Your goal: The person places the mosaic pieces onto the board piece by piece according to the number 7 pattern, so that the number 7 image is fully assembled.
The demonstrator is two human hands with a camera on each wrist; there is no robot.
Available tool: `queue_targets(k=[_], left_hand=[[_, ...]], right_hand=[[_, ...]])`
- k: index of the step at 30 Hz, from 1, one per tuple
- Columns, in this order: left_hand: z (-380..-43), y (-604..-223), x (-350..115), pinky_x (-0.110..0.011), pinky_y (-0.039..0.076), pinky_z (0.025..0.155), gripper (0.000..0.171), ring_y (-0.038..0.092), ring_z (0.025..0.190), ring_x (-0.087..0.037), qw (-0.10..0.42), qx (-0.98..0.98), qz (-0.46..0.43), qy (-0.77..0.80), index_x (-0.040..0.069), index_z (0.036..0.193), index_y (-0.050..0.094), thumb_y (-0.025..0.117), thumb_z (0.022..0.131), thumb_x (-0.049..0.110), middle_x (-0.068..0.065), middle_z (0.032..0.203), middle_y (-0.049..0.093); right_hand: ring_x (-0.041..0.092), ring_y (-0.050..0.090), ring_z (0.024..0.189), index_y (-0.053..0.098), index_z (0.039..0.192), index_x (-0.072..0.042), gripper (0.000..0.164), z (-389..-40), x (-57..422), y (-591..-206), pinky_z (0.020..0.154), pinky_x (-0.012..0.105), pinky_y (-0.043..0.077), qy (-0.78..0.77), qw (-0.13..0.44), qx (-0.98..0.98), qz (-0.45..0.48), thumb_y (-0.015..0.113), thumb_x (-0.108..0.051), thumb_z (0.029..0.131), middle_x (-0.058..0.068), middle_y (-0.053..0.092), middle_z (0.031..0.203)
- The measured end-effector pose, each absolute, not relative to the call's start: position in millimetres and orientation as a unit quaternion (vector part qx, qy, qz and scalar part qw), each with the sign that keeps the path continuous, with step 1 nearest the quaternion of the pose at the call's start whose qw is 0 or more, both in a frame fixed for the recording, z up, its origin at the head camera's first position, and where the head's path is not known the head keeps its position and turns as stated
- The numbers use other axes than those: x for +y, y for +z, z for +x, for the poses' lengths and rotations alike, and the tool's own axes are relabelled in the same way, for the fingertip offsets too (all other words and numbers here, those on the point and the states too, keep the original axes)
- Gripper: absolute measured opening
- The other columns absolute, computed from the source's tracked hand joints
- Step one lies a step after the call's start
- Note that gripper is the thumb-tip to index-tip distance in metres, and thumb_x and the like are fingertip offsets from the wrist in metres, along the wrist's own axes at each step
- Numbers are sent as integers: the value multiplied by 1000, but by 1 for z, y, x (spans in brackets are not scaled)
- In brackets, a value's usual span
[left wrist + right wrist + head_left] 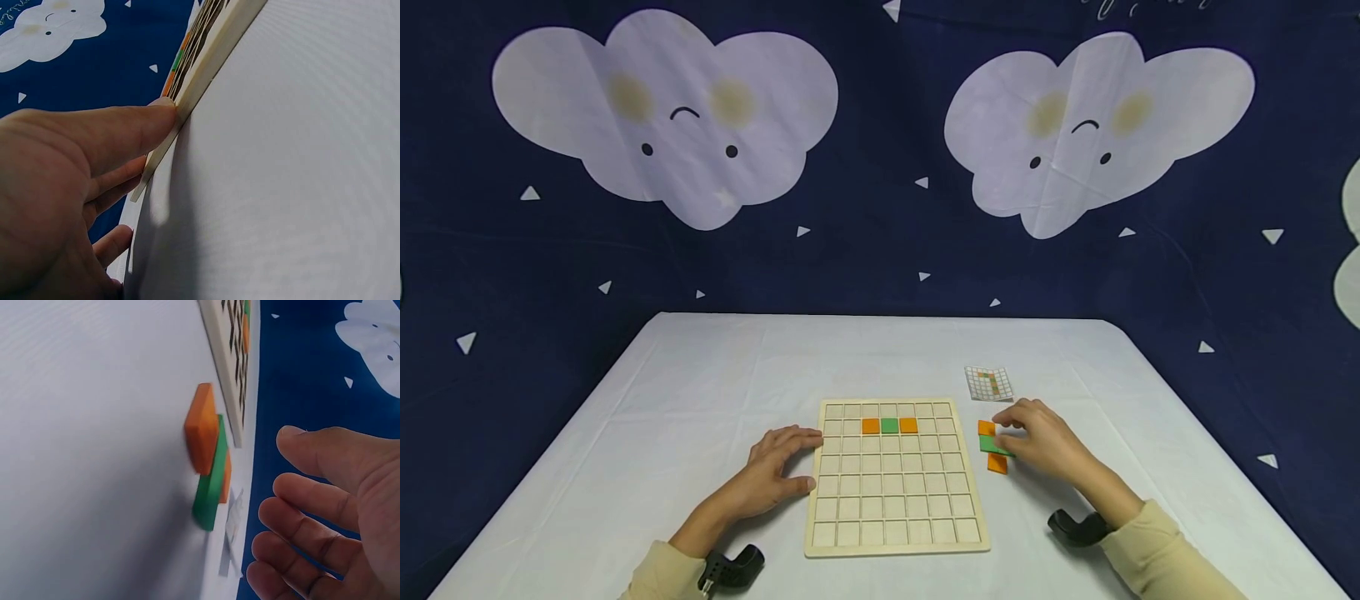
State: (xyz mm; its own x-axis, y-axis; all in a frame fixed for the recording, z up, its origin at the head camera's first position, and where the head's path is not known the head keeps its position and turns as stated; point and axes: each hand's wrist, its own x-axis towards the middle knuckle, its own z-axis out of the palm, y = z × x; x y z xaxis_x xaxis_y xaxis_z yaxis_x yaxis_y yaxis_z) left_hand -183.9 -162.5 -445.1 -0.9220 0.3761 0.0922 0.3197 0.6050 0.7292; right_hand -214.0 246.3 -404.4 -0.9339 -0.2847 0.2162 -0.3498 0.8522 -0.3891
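Observation:
A square-gridded wooden board point(850, 546) lies on the table, with an orange tile point(870, 426), a green tile point(890, 426) and another orange tile point(908, 426) side by side in its second row from the back. My left hand point(778, 471) rests at the board's left edge; its thumb point(134, 128) touches the rim. My right hand point(1041, 437) hovers over loose pieces right of the board, thumb and fingers apart, holding nothing. Below it are green material point(212, 487), an orange tile point(201, 428) nearer me and another orange tile point(987, 427) behind, partly covered.
A small paper card point(988, 383) with a printed grid and coloured squares lies behind the loose tiles. A white cloth covers the table point(737, 358). Behind it hangs a dark blue curtain point(880, 250) with cloud prints.

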Motion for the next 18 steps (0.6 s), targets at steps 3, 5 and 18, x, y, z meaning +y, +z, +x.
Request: queue_targets(k=[3,5,18], left_hand=[[-184,-445,-163,-56,10,106,54,25,138,-35,35,895,195,401,13,128,56,74,78,20,-6,141,47],[-184,-445,-163,-56,10,107,54,24,138,-35,37,895,193,401,13,128,56,74,78,21,-6,142,47],[-184,-444,-162,-56,8,108,54,24,139,-34,44,894,188,405,12,129,56,74,78,19,-6,142,47]], right_hand=[[16,55,88,71,100,-10,24,-212,250,-406,76,35,47,217,69,-960,161,73,-18,77,-1,65,92],[16,55,88,71,100,-10,25,-211,252,-407,76,36,47,219,68,-960,158,74,-18,77,-1,65,92],[14,54,86,72,99,-10,25,-207,262,-416,77,36,46,203,70,-965,152,75,-19,76,-2,65,91]])
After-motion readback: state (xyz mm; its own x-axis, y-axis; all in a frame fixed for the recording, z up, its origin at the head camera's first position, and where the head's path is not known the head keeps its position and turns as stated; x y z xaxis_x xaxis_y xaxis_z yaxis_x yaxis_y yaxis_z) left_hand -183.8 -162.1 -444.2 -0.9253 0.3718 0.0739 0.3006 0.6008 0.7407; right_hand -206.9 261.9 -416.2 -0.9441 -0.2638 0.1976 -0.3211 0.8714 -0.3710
